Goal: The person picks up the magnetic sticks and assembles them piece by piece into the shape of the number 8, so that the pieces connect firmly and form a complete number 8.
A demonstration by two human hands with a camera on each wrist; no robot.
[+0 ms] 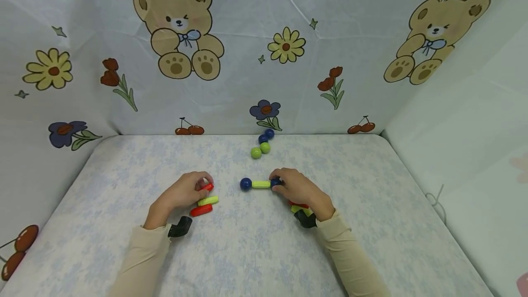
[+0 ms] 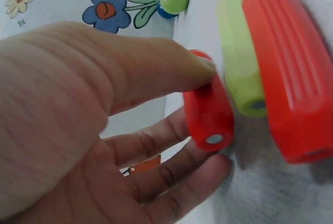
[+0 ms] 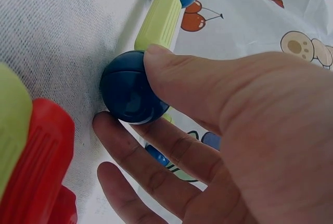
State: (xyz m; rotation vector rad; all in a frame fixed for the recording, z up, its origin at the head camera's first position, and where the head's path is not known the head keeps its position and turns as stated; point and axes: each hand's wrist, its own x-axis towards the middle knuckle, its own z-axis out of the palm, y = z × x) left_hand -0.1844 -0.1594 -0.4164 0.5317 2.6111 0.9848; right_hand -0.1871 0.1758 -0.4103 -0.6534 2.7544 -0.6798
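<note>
"What's lying near, at left?"
"A ridged red rod; just beyond, the left hand is pinching a metal-tipped red rod."
"At right?"
"The right hand is gripping a navy ball, seemingly steadying it against the yellow-green rod. Farther, green balls are resting; no container's showing."
</note>
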